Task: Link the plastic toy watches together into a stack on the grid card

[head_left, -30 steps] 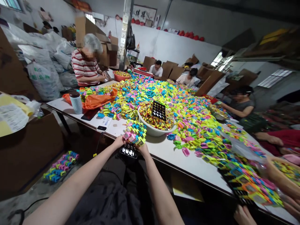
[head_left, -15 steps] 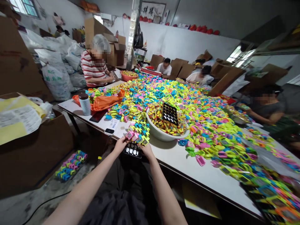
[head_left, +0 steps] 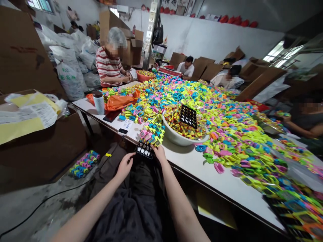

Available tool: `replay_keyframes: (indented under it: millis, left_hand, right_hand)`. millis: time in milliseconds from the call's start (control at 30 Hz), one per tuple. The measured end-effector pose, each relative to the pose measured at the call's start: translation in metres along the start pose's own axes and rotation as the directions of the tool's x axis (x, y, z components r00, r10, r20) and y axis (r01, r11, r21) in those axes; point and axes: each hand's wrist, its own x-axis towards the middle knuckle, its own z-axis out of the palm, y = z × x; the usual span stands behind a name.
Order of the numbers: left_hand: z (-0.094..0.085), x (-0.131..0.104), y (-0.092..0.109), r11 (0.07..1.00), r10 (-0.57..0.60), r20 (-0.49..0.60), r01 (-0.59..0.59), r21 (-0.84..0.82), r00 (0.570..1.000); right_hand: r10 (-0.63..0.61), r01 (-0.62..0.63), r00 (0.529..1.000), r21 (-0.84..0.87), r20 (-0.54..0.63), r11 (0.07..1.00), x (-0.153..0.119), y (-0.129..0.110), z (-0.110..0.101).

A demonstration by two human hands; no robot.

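The left hand (head_left: 125, 165) is half open and empty, just beside the tray (head_left: 144, 150); the right hand (head_left: 158, 153) grasps the tray's right side; bunched watches (head_left: 152, 132) cover its far part, by the worktop (head_left: 176, 156) edge, near the bowl (head_left: 176, 137).

Glossy plastic tray (head_left: 144, 149), smooth white tabletop (head_left: 186, 158), matt cardboard box (head_left: 42, 141), crinkled orange plastic bag (head_left: 119, 102)

Daylight enters barred windows (head_left: 284, 55) above a pale wall (head_left: 191, 37) and grimy concrete floor (head_left: 59, 210) around my white tabletop (head_left: 214, 179).
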Motion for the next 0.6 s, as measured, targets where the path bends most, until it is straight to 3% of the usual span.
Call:
replay_keyframes:
  millis: [167,267,333,433,500,600]
  left_hand:
    - [-0.044,-0.113,0.008,0.987,-0.137,0.114,0.145,-0.062,0.984]
    - [-0.068,-0.151,0.01,0.972,-0.212,0.16,0.226,-0.069,0.964]
    - [-0.078,-0.16,0.012,0.966,-0.234,0.179,0.25,-0.07,0.955]
    - [-0.082,-0.155,0.029,0.978,-0.192,0.203,0.204,-0.041,0.96]
    - [-0.081,-0.141,0.059,0.992,-0.118,0.234,0.125,-0.014,0.965]
    - [-0.086,-0.113,0.131,0.999,0.038,0.336,-0.044,0.01,0.941]
  right_hand:
    - [-0.019,0.021,0.999,-0.078,0.032,0.997,0.008,-0.017,0.019]
    - [0.007,-0.006,1.0,-0.08,0.009,0.997,0.018,-0.028,0.031]
    - [0.01,-0.01,1.0,-0.067,-0.002,0.998,0.024,-0.031,0.036]
    - [0.01,-0.011,1.0,-0.051,-0.016,0.999,0.031,-0.031,0.037]
    - [0.008,-0.009,1.0,-0.046,-0.027,0.999,0.033,-0.028,0.034]
    - [0.008,-0.009,1.0,-0.048,-0.026,0.999,0.033,-0.027,0.028]
